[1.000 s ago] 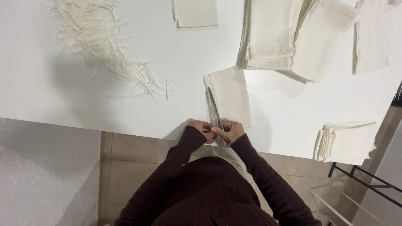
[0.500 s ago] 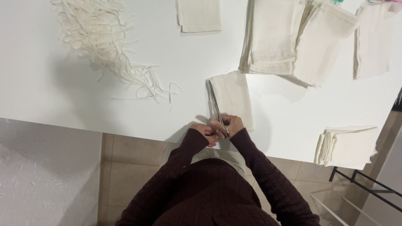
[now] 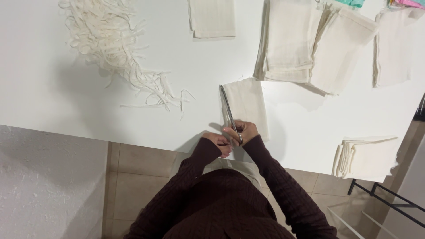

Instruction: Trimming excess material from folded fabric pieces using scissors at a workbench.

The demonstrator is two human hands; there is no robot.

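Observation:
My right hand (image 3: 242, 131) grips a pair of long metal scissors (image 3: 227, 109) whose blades run along the left edge of a folded cream cloth piece (image 3: 248, 104) on the white table (image 3: 53, 102). My left hand (image 3: 218, 142) sits just left of the right one at the table's near edge, fingers curled at the cloth's near corner; its hold on the cloth is hidden. Both sleeves are dark maroon knit.
A heap of thin cream fabric strips (image 3: 106, 42) lies at the far left. Cream cloth stacks lie at the back middle (image 3: 212, 17), back right (image 3: 305, 44) and far right (image 3: 394, 46). A folded stack (image 3: 365, 155) overhangs the near right edge. Tiled floor below.
The scissors' blades have advanced farther along the cloth's left edge. Both hands stay at the table's near edge.

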